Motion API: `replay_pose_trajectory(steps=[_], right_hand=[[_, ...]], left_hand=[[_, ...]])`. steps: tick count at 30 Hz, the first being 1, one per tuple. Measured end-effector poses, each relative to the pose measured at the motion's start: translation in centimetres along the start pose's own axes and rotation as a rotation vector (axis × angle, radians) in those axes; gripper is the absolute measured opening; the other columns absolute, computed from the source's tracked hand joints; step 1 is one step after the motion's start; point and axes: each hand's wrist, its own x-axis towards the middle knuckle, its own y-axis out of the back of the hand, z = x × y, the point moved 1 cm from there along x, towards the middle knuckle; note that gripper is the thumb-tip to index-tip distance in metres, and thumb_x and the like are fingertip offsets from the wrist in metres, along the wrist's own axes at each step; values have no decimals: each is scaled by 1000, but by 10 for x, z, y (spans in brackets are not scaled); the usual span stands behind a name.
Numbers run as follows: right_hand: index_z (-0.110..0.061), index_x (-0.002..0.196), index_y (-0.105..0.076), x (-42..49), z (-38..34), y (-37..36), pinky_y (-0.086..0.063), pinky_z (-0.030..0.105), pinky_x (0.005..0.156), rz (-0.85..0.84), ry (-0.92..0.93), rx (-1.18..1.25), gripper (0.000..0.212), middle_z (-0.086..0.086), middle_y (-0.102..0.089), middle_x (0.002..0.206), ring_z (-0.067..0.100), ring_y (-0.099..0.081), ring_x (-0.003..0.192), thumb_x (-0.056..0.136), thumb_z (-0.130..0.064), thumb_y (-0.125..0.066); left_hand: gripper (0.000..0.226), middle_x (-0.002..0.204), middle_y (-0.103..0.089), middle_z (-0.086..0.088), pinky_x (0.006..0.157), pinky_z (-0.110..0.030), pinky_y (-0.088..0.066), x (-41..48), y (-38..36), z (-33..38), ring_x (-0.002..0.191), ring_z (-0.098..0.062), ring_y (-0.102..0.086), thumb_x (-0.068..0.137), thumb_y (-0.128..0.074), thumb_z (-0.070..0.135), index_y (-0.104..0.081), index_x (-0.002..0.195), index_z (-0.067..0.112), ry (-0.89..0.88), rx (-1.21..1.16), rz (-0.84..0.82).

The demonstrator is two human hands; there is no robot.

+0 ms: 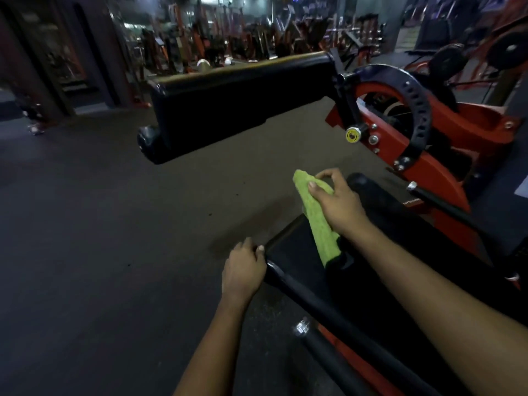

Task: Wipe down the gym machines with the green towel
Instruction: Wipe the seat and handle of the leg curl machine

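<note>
**Q:** Status of the hands, nearest first?

**A:** My left hand (244, 271) grasps the near-left corner of the black seat pad (297, 252). The fingers curl over its edge and the thumb lies on top. Just below that corner, a black frame tube (328, 307) runs toward the lower right.

**Q:** Location of the green towel?

**A:** The green towel (315, 221) is in my right hand (338, 205), folded into a long strip. Thumb and fingers pinch its upper half. Its lower end lies over the seat pad; I cannot tell whether it touches.

**Q:** Components beyond the hands?

**A:** A large black pad (237, 110) spans the view above the dark floor (100, 224), apart from both hands. To its right, a black perforated adjustment arc (420, 110) with a yellow knob (353, 135) at its base is mounted on the red frame (445, 158). Weight plates (508, 50) sit at the far right. The machines farther back are too blurred to identify.
</note>
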Motion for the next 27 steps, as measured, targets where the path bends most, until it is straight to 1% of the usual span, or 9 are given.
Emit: replay_pose_trajectory(steps=[2,6,9,11,14,17,20,24,27], right_hand=[[-31,113,-54,4,13,-7,-40,22,60,13,66,-21,24,4,-64,97,13,-61,81,98,-49,-59],[-31,115,-53,2,32,-10,-43,24,59,48,143,-72,27,3,-62,96,16,-61,79,98,-52,-57],[-31,116,-51,-7,42,-6,-38,26,57,90,198,-101,27,0,-58,90,17,-59,77,99,-52,-56],[-29,117,-52,-15,43,2,-42,27,63,137,261,-98,29,0,-58,96,17,-59,81,99,-50,-56],[-29,114,-54,-18,40,15,-49,34,83,200,305,-93,30,5,-62,113,24,-61,96,95,-52,-60],[-27,116,-54,-22,39,27,-51,36,90,206,250,-96,33,8,-59,115,28,-60,101,94,-50,-62],[-27,118,-53,-29,29,33,-50,38,93,181,197,-142,34,8,-57,115,29,-58,102,94,-49,-62],[-26,125,-50,-34,29,19,-44,36,87,169,248,-378,41,8,-57,111,32,-56,105,94,-51,-60],[-24,143,-42,-31,42,-8,-44,41,104,-41,225,-695,57,19,-54,141,39,-52,130,98,-57,-52]], left_hand=[[17,96,-53,-10,72,-39,-39,1,-17,-7,91,-33,-54,101,-47,24,-38,90,15,-23,-8,35],[11,87,-54,-13,69,-37,-35,4,-30,-14,78,-32,-51,104,-39,20,-35,98,11,-21,-161,32],[9,88,-51,-17,73,-37,-34,3,-35,-16,81,-35,-47,103,-36,18,-35,99,10,-52,-145,57],[10,88,-51,-18,73,-38,-36,1,-38,-17,80,-36,-49,102,-34,19,-36,99,9,-63,-142,70],[13,84,-49,-12,75,-39,-40,0,-44,-19,79,-30,-52,104,-31,21,-36,103,10,-62,-133,79],[14,94,-49,-18,78,-40,-41,-4,-45,-15,89,-37,-52,105,-30,22,-36,103,9,-58,-128,77],[13,95,-48,-17,78,-39,-39,-10,-40,-9,86,-34,-50,106,-29,22,-35,100,11,-49,-115,58],[15,98,-52,-21,80,-41,-39,-14,-44,-8,90,-40,-52,106,-28,24,-34,100,12,-33,-150,99],[16,101,-57,-21,79,-42,-41,-17,-48,-11,90,-39,-54,107,-26,25,-35,99,14,-51,-180,150]])
